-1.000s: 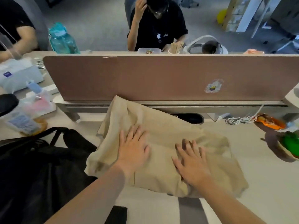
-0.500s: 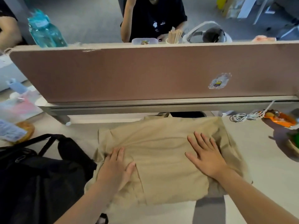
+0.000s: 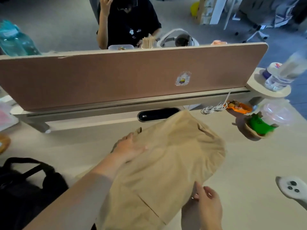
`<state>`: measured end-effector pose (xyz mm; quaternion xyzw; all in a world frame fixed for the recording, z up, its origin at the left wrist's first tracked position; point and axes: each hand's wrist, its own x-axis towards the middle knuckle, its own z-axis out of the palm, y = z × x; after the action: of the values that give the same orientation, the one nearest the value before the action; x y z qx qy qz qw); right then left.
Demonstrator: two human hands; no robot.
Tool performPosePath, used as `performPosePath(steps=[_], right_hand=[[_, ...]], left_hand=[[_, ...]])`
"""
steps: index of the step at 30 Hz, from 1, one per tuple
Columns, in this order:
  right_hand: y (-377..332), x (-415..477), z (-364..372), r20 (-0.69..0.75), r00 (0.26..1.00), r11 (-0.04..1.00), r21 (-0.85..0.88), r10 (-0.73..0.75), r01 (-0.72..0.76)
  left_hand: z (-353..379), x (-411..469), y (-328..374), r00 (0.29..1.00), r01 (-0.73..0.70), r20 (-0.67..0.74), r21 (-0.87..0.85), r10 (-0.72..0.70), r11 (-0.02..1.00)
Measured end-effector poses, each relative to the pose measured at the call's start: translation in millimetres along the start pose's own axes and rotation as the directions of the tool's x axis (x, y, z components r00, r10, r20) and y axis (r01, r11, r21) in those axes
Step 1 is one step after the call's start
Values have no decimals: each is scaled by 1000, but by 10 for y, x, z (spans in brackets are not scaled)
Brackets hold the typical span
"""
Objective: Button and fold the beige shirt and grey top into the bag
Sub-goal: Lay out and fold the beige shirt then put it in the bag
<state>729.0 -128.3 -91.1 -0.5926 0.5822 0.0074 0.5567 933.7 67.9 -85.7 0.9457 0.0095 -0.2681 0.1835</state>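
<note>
The beige shirt (image 3: 167, 163) is seen as a folded bundle lifted partly off the desk (image 3: 249, 160), its long axis running from the near edge toward the far divider (image 3: 116, 80), the far end raised. The left hand (image 3: 131, 147) is laid flat and open against the bundle's left flank, fingers spread along the cloth; whether any cloth is pinched beneath it cannot be told. The right hand (image 3: 206, 205) is held at the near right corner of the bundle, fingers loosely curled against the hem, apparently supporting it from below. The black bag (image 3: 25, 188) lies at the near left corner of the desk, to the left of both hands, so the left hand is the nearer one and the bundle would have to be carried sideways to the left. The grey top cannot be made out. The shirt is a soft matte woven cloth, creased, with a seam line across its near part; it is judged floppy and likely to unfold if unsupported. The bag appears limp, with looped handles
</note>
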Motion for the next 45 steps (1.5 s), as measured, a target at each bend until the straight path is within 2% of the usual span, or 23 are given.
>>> performPosePath(steps=[4,7,9,12,15,16,18,21,23,25,28,30,33,35,38,40,43,45], right_hand=[[-120,-13,88,278,959,978,179,53,-106],[-405,-119,38,444,892,892,369,78,-261],[-648,-193,-97,485,874,861,437,19,-261],[-1076,-328,-393,488,868,870,464,-97,-164],[-1607,-528,-686,440,850,873,486,-290,46],[-1784,-624,-773,426,824,856,501,-374,130],[-2083,-816,-931,413,726,782,559,-550,274],[-2344,-1065,-1153,409,573,686,587,-710,430],[-2372,-1164,-1257,439,484,651,574,-757,497],[-2245,-1167,-1309,477,419,635,560,-773,533],[-1735,-1085,-1269,514,406,650,517,-756,557],[-1226,-968,-1172,539,453,688,396,-711,609],[-296,-755,-983,656,573,804,89,-491,588],[220,-678,-898,729,590,801,-96,-348,591],[637,-481,-889,718,633,806,-174,-289,565],[598,-463,-918,710,636,810,-160,-303,564],[369,-519,-940,789,533,808,-83,-304,583],[168,-597,-956,825,492,854,-22,-278,520]], left_hand=[[86,40,91,998,-60,-7,-57,60,997],[13,-65,208,996,-54,55,-241,69,969],[-151,-157,266,994,42,105,-472,9,881],[-571,-396,382,979,158,204,-735,-7,659],[-1038,-721,539,976,55,148,-875,158,482],[-1191,-847,595,972,-18,81,-910,220,415],[-1497,-1156,695,949,-173,-71,-933,308,317],[-1775,-1522,712,892,-352,-242,-902,383,249],[-1808,-1688,611,858,-433,-304,-862,415,264],[-1739,-1814,421,846,-455,-293,-831,445,319],[-1429,-1985,-25,880,-366,-128,-796,458,482],[-1034,-2075,-371,899,-281,24,-733,437,619],[-289,-2159,-927,916,-113,260,-566,306,817],[187,-2183,-1273,905,-123,319,-438,282,891],[577,-2225,-1526,946,-193,158,-432,285,881],[638,-2213,-1525,932,-297,78,-402,355,866],[643,-2138,-1452,917,-355,68,-315,394,880],[549,-2125,-1346,920,-319,64,-451,386,834]])
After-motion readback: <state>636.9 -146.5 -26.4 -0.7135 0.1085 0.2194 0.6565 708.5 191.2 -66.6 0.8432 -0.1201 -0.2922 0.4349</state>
